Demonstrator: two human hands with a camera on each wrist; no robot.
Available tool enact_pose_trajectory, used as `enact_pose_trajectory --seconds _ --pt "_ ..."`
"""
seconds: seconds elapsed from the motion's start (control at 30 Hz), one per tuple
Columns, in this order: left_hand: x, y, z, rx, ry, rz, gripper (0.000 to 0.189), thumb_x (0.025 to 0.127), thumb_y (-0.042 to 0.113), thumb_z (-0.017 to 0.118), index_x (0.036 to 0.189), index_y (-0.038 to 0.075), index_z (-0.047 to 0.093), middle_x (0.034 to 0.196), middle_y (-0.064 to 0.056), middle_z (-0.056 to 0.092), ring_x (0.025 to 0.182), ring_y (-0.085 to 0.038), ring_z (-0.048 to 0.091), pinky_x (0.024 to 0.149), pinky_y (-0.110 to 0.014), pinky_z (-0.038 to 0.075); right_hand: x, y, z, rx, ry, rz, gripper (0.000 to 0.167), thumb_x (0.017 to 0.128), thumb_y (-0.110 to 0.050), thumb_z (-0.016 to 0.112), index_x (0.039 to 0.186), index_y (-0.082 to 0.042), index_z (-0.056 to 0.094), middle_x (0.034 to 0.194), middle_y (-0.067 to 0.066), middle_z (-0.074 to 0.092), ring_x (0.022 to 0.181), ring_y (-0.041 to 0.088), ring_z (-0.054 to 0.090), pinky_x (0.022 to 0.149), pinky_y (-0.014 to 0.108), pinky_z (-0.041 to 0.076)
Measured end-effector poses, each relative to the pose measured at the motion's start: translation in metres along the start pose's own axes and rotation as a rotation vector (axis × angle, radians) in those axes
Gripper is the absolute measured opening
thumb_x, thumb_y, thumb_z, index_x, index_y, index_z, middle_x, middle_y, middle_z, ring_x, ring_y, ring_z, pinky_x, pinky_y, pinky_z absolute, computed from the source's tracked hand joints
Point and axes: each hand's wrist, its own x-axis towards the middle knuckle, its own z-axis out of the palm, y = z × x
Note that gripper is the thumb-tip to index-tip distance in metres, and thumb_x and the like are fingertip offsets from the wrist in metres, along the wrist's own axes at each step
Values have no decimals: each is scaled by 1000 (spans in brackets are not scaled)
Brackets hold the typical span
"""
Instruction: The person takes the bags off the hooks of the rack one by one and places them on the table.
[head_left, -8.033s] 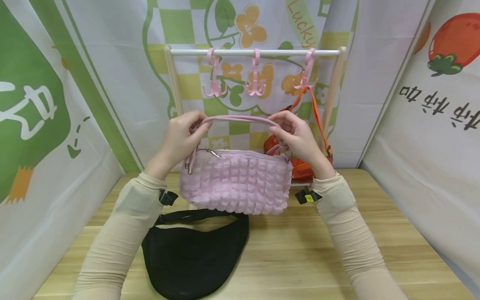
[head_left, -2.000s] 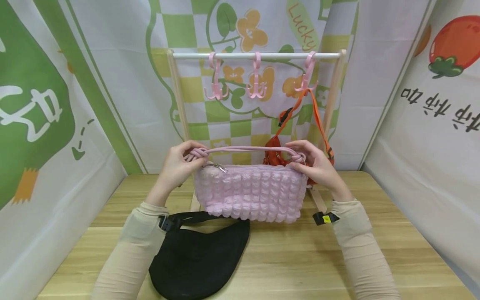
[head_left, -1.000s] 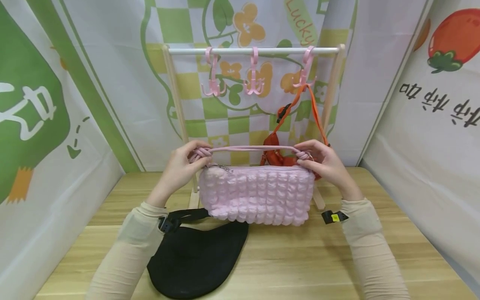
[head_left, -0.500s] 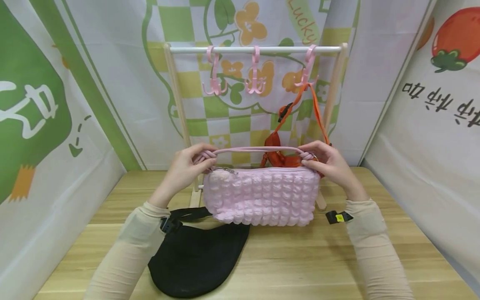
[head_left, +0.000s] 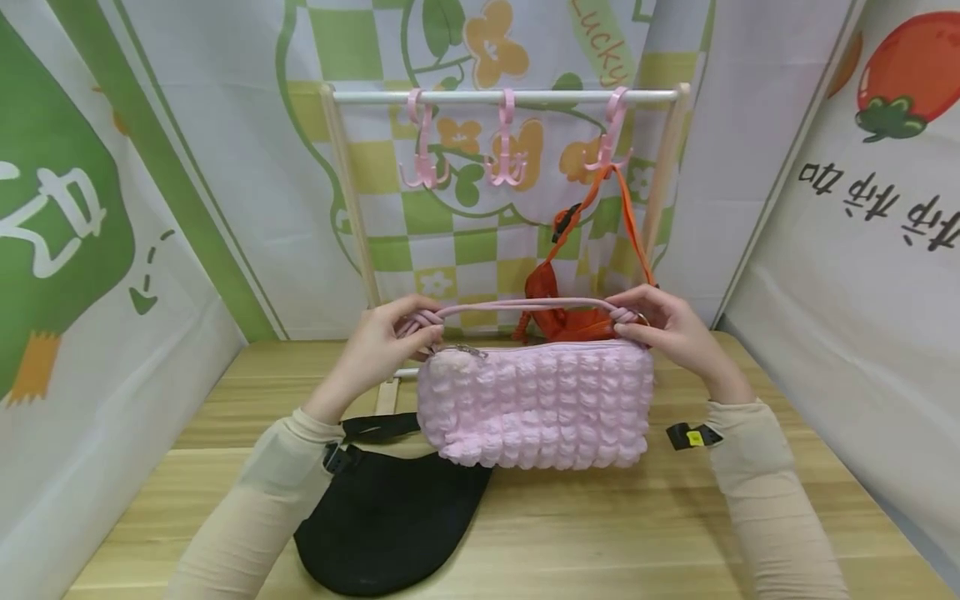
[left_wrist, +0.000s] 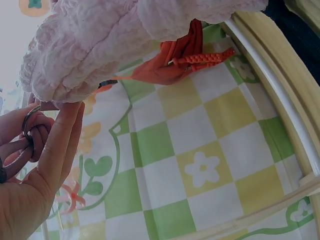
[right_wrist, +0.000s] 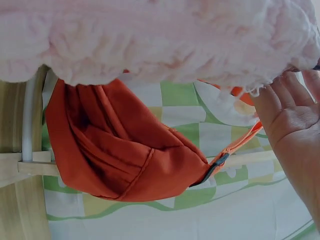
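Note:
A pink puffy handbag [head_left: 536, 404] with a zipped top hangs between both hands, held up over the table. My left hand [head_left: 378, 354] pinches the knotted left end of its cord handle [head_left: 517, 306]; in the left wrist view the knot and a metal ring [left_wrist: 31, 120] show at the fingers. At the other end, my right hand [head_left: 678, 337] pinches the right knot. The handle arches between the two hands. Behind the handbag an orange bag [head_left: 551, 292] hangs by its strap from the right pink hook [head_left: 611, 133]; its body fills much of the right wrist view.
A wooden rack with a metal rail [head_left: 555, 97] stands at the back, carrying a left pink hook [head_left: 424, 146] and a middle pink hook [head_left: 507, 146]. A black bag [head_left: 390, 521] lies on the wooden table [head_left: 600, 533], partly behind the left forearm. Printed curtains enclose the sides.
Since 8 seconds ago both hands have lowered and moved from the handle's cords to its knotted ends. Over the last two seconds the handbag has drifted right and slightly down.

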Motion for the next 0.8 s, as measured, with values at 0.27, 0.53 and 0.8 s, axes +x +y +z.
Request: enact_pose_trajectory --seconds 0.27,0.53,0.8 --pt "-4 4 3 -42 -27 -52 22 90 12 65 111 7 63 92 -20 67 77 -21 68 61 -31 59 -4 -2 -4 14 -42 10 31 89 4 59 120 8 55 101 12 64 87 8 65 56 18 50" --pt "-10 5 5 -116 -51 -126 22 90 15 66 110 10 63 89 -16 67 77 -22 68 62 -36 60 -8 -3 -4 55 -81 37 31 90 5 58 120 8 54 101 8 67 89 13 68 60 20 53" --pt "-17 5 7 -216 -118 -204 21 90 14 64 109 6 62 90 -21 65 77 -24 69 66 -41 59 -15 -1 -6 39 -158 114 31 92 -1 58 123 2 53 104 11 65 92 15 68 59 23 53"
